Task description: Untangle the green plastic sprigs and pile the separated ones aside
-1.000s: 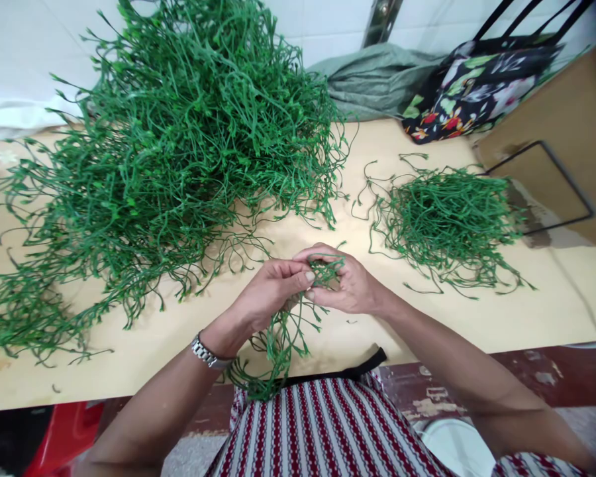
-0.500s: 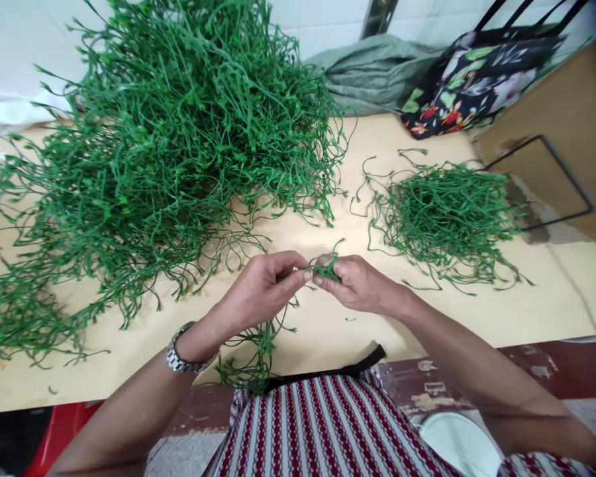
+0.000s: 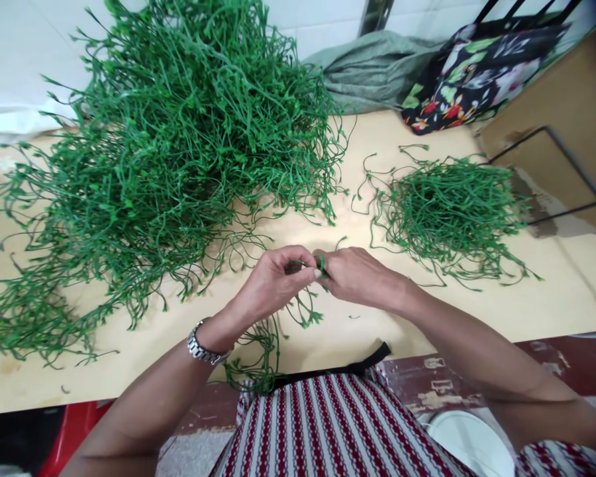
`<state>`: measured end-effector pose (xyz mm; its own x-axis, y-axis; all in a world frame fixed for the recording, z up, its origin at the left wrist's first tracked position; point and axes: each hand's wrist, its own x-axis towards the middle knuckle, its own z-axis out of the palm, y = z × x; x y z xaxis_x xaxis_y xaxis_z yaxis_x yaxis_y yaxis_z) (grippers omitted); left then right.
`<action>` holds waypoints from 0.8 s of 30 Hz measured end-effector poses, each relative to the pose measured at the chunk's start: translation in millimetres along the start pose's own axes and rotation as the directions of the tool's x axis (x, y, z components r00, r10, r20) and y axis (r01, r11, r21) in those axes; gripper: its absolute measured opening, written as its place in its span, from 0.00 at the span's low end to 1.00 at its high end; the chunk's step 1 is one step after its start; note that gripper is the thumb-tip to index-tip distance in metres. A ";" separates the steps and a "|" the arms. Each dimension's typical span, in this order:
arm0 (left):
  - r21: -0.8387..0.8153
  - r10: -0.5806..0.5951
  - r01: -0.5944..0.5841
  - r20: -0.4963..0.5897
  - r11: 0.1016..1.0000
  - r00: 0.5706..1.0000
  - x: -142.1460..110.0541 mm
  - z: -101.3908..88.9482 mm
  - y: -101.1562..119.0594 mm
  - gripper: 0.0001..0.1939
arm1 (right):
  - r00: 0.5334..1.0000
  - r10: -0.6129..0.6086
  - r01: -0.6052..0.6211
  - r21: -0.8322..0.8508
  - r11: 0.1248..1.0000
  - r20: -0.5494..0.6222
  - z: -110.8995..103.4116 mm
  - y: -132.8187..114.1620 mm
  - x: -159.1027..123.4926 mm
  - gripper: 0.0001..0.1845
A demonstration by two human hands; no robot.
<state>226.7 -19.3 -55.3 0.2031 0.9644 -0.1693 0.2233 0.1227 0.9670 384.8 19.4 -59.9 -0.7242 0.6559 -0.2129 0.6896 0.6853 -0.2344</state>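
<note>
Over the table's front part, my left hand (image 3: 278,281) and my right hand (image 3: 362,278) meet fingertip to fingertip. Between them is a thin green plastic plant stem (image 3: 320,262), which both pinch. Some green stem ends (image 3: 308,310) dangle below the left fingers. Under my left wrist, a small bunch of stems (image 3: 261,361) lies at the table edge against my striped clothing. A large heap of green stems (image 3: 203,146), with small forked tips, rises behind and left of my hands. To the right lies a smaller pile of stems (image 3: 457,215). My curled fingers hide part of what they hold.
The pale table (image 3: 407,318) stands against a white wall. At the back right are a grey-green cloth (image 3: 372,69), a black floral bag (image 3: 481,76) and a cardboard box (image 3: 566,146). Below the front edge are a red container (image 3: 74,437) and a white round lid (image 3: 469,440).
My right hand has turned more palm-down, and its fingers have curled in closer to the left fingertips. More stem ends now hang below my hands. The piles look unchanged.
</note>
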 end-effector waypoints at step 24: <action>-0.466 -0.158 0.052 -0.192 0.883 0.969 30.6 34.7 11.9 0.15 | 0.945 0.240 -0.289 -0.221 0.932 -0.224 -28.8 31.5 52.0 0.14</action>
<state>268.7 3.6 -55.6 -0.0211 0.9597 -0.2801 -0.2361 0.2675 0.9342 369.1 84.3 -51.0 -0.5170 0.8548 -0.0446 0.8533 0.5188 0.0526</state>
